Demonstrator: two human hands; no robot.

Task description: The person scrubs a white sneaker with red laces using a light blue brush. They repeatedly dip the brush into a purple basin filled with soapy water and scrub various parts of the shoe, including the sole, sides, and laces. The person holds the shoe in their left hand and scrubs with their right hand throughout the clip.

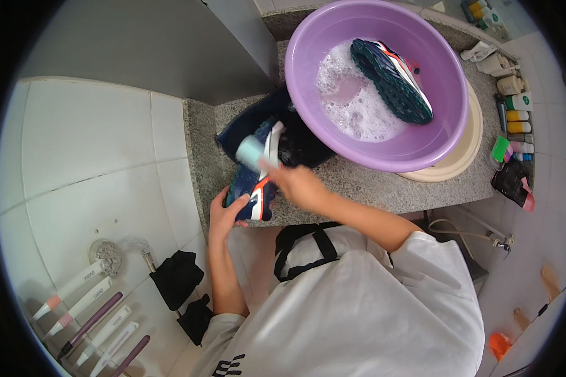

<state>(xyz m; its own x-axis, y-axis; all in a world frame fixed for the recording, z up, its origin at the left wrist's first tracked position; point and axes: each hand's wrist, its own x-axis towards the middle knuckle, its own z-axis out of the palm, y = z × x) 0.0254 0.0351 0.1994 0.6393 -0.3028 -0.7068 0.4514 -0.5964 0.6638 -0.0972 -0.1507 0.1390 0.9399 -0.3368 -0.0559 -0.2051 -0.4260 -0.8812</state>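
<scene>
A navy sneaker point(259, 202) with white and orange stripes is tilted sole to the left, its heel or toe end in my left hand point(224, 217). The thumb lies on the shoe's side. My right hand point(302, 188) grips a pale blue brush point(251, 152), blurred by motion, over the shoe's sole and side. Its bristles cannot be made out. Beneath the shoe's far end is a dark blue container point(236, 129), partly hidden. A matching sneaker point(391, 80) lies on its side in a purple basin point(295, 108), partly in foamy water point(358, 118).
The purple basin stands over a cream oval rim point(474, 122) on the granite counter point(358, 193). Toiletry bottles point(518, 121) line the right wall. A grey panel point(146, 47) rises at the back left. Several toothbrush-like handles point(94, 320) and black cloths point(177, 278) hang at lower left.
</scene>
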